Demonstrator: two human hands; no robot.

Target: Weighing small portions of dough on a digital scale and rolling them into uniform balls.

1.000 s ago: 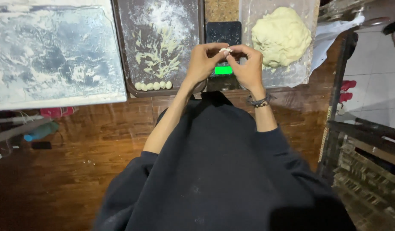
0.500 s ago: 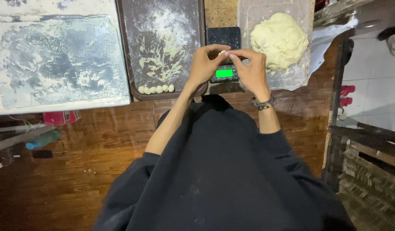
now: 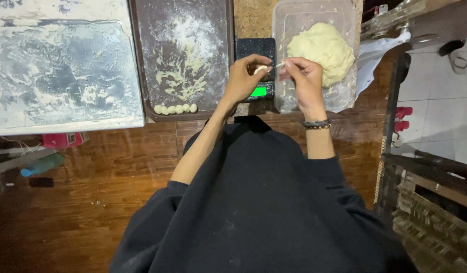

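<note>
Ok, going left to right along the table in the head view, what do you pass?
Floured white board → dark tray with a row of dough balls → left hand → small dough piece → right hand → dough lump in the clear tub.

Both arms extend forward, elbows bent, sleeves pushed up to the forearms. The left hand (image 3: 242, 78) and right hand (image 3: 303, 81) are raised side by side — fingertips pinched and angled toward each other. A dark beaded band circles the right wrist.
</note>
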